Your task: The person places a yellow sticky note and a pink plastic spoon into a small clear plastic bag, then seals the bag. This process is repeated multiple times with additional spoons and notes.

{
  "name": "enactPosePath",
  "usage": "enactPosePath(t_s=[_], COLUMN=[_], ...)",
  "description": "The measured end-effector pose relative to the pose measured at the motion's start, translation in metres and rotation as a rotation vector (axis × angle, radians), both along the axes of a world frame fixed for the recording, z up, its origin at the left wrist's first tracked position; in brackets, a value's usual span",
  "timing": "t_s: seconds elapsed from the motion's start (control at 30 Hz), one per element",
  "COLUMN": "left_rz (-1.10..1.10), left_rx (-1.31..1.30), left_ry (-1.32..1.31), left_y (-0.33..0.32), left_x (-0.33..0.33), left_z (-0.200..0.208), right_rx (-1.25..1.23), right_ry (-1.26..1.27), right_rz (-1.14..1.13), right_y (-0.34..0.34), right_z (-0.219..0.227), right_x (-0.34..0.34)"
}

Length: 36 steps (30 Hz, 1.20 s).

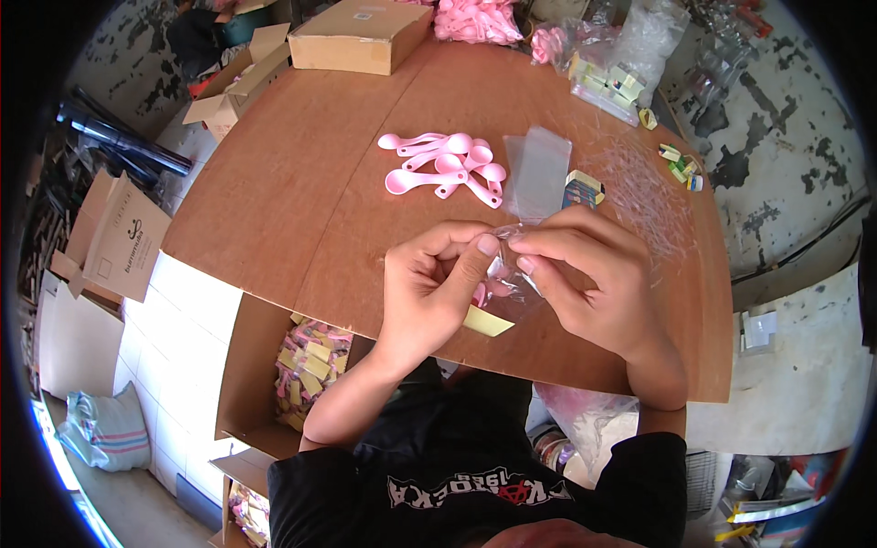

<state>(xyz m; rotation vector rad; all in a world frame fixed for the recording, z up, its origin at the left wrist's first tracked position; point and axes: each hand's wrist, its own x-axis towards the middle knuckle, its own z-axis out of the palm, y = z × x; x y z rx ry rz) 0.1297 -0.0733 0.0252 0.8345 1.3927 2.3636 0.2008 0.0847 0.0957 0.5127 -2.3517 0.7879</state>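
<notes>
Over the near part of the table, my left hand (425, 290) and my right hand (598, 274) pinch the upper edge of a small clear plastic bag (523, 294). A pink piece, mostly hidden by my left fingers, shows inside the bag. A pale yellow card (489, 321) sticks out below my left hand, at the bag's lower end. Beyond my hands lies a loose heap of pink spoons (448, 166). To its right is a stack of flat clear bags (541, 169), with a small stack of printed cards (585, 188) beside it.
Thin clear plastic strips (647, 192) litter the table's right side. A closed cardboard box (356, 38) and a bag of pink spoons (477, 18) stand at the far edge. Below the near left edge, an open carton (247, 365) holds many pink-and-yellow packets (312, 361).
</notes>
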Motion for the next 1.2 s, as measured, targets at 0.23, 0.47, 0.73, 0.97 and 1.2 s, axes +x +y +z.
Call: enactPosePath(t_s=[0.23,0.47,0.73,0.97,1.2], left_rz=[-0.005,0.033,0.080,0.062,0.106], left_rx=[-0.035,-0.175,-0.444,-0.504,-0.158], left_ry=[-0.014,0.137,0.518,0.708,0.378], left_y=[0.001,0.003,0.001,0.005,-0.002], left_x=[0.003,0.002,0.004,0.003,0.010], left_z=[0.003,0.004,0.026,0.036,0.031], right_rx=[0.098,0.108,0.433,0.262,-0.631], right_ry=[0.030,0.124,0.284,0.228,-0.028], right_rz=[0.008,-0.089,-0.203,-0.204,-0.009], right_y=[0.004,0.008,0.015,0.023,0.041], right_z=[-0.001,-0.005,-0.006,-0.002,0.016], right_x=[0.002,0.001,0.003,0.007,0.016])
